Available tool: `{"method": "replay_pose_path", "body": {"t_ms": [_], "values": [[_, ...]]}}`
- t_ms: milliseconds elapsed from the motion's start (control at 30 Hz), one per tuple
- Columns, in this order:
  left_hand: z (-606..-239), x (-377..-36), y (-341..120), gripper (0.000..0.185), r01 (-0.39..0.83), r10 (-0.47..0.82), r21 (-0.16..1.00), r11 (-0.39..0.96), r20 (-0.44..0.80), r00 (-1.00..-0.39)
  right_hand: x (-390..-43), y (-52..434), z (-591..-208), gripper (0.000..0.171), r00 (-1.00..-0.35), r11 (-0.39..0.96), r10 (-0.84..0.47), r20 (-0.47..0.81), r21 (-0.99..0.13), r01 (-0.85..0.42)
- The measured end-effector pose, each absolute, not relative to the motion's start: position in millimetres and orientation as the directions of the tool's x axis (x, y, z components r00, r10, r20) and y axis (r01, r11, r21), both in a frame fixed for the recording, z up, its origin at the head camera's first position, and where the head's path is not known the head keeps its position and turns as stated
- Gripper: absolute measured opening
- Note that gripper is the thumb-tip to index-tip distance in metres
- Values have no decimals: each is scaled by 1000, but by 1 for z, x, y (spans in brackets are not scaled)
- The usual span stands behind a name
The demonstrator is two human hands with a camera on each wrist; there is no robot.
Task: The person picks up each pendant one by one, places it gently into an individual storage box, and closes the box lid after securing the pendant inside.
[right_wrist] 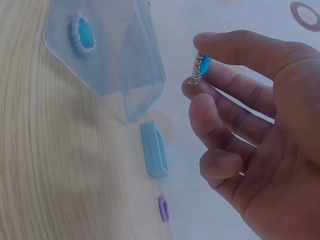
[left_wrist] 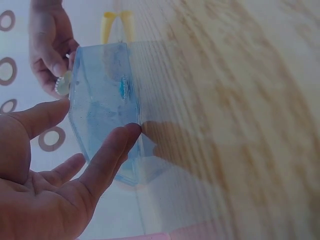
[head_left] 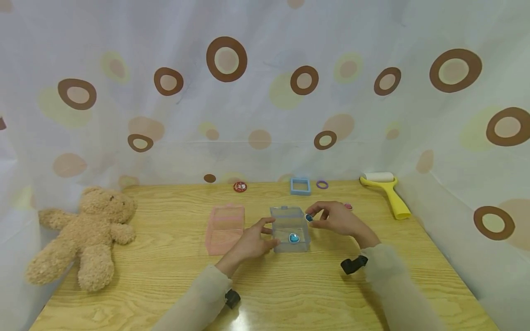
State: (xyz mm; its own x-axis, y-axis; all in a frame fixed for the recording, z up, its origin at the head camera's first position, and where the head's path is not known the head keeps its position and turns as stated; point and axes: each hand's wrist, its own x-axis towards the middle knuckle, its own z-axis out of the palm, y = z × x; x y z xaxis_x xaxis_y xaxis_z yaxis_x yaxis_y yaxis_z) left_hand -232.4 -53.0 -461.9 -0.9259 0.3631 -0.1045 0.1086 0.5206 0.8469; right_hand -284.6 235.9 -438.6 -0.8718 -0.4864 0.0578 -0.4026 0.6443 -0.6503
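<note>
Pinching a blue gem between thumb and fingertips, the right hand is hovering at the clear blue box's three o'clock rim

Left hand is lying open at nine o'clock, straight fingers touching the box wall, seemingly steadying it, while a second blue gem is resting inside on the wooden table

Two blue gems, two clear boxes, one teddy bear, one lint roller, one purple ring
</note>
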Motion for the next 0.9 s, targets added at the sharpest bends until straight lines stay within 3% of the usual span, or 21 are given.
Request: {"method": "replay_pose_path", "body": {"t_ms": [433, 900], "values": [[-460, -231, -53, 66, 119, 361, 845, 521, -92, -928, -286, 213, -442, 25, -815, 613, -578, 37, -640, -464], [-460, -232, -54, 66, 118, 368, 849, 515, -95, -925, -287, 203, -449, 25, -795, 625, -606, 2, -616, -478]]}}
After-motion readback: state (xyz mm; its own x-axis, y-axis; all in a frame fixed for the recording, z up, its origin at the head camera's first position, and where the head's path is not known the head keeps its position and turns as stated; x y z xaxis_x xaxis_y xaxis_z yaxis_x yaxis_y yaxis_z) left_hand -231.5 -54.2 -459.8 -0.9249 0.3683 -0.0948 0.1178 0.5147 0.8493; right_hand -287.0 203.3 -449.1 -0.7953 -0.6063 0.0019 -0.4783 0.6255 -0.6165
